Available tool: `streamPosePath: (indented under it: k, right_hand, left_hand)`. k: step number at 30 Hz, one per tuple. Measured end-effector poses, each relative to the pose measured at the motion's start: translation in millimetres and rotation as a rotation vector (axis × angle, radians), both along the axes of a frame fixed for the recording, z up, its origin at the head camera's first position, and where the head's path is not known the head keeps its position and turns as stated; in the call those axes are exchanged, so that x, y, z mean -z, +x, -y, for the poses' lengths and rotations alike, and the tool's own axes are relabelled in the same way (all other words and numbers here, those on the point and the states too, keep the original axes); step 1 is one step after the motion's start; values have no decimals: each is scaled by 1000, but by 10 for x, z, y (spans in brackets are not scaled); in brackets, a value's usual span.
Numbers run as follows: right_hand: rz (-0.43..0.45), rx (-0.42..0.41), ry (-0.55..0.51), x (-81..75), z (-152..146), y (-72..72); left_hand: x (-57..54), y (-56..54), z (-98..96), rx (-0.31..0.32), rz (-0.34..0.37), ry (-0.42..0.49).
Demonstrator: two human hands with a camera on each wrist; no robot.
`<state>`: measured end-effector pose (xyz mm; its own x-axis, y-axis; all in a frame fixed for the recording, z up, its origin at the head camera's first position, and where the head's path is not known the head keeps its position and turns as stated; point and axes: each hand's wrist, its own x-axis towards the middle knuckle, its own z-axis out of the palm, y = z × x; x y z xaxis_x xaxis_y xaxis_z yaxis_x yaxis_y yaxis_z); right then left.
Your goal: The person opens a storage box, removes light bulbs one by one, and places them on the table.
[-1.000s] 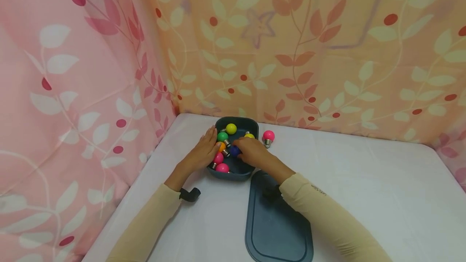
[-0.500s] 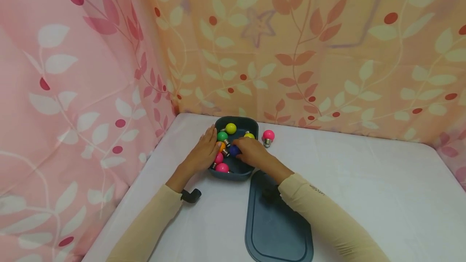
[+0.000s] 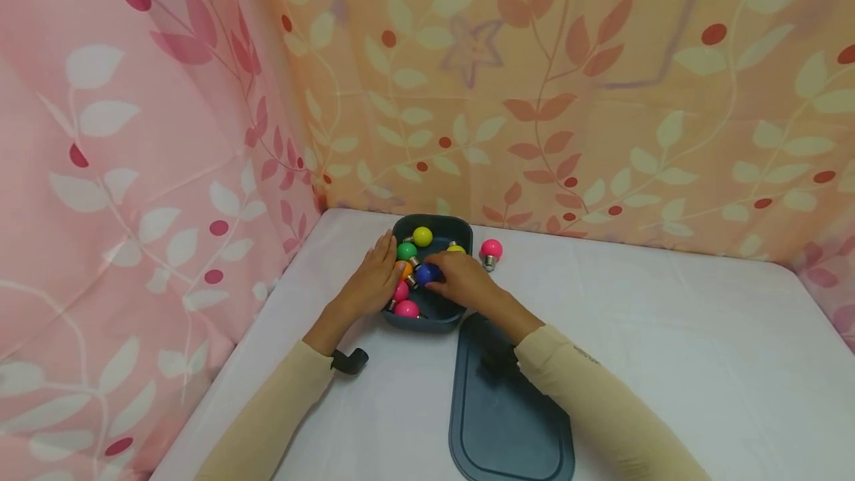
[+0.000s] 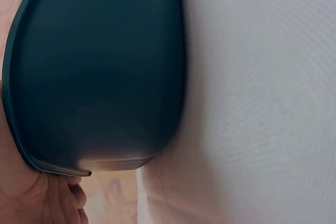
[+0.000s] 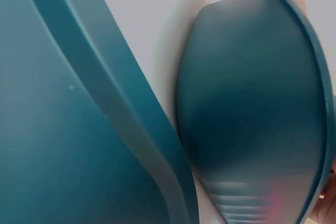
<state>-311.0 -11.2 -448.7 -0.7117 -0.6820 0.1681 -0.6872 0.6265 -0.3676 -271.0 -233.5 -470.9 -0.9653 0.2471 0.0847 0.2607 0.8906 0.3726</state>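
A dark blue-grey plastic container (image 3: 437, 324) stands on the white-covered table, with several coloured light bulbs inside. My left hand (image 3: 369, 282) rests along its left rim, fingers straight; the left wrist view shows the palm against the container wall (image 4: 100, 77). Over the right rim reaches my right hand (image 3: 465, 278), its fingertips pinching a blue bulb (image 3: 426, 275) inside. Left of that lie a green bulb (image 3: 406, 251), an orange bulb (image 3: 405, 269) and two pink ones. A yellow bulb (image 3: 422, 236) is at the back; another is partly hidden behind the right hand.
A pink bulb (image 3: 491, 250) lies on the table right of the container. The flat blue-grey lid (image 3: 510, 421) lies in front, partly under the right forearm; the right wrist view shows its edge close to the container. Patterned cloth hangs behind and at the left.
The blue bulb has shifted slightly left and shows more between the right fingertips. The left hand stays at the rim.
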Motion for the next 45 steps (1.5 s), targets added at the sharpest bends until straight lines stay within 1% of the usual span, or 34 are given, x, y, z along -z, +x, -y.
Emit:
streamPosePath:
  k: [4,8,11,15,19,23,27,38,45]
  right_hand:
    - [31,24,-94,-3,-68,37]
    - [58,22,-195,-40,-152,68]
    - [103,20,-273,-85,-221,93]
    - [189,29,-367,-142,-319,134]
    - [216,43,-426,-179,-413,178]
    - [211,65,-452,-196,-506,213]
    - [225,102,-467,-212,-613,258]
    - [275,168,-504,-226,-945,346]
    - [279,218,-503,-174,-1163,348]
  left_hand:
    - [20,3,-12,-4,3,-1]
    - [24,2,-11,-8,11,-5]
    - [19,-6,-8,-13,17,-4]
    - [15,-21,-12,-12,20,-4]
    - [5,-22,-14,-6,19,3]
    - [-15,-15,-19,-12,32,3]
    - [-27,-7,-23,-17,48,2]
    - [-30,8,-13,-14,27,10]
    - [-26,10,-20,-11,29,11]
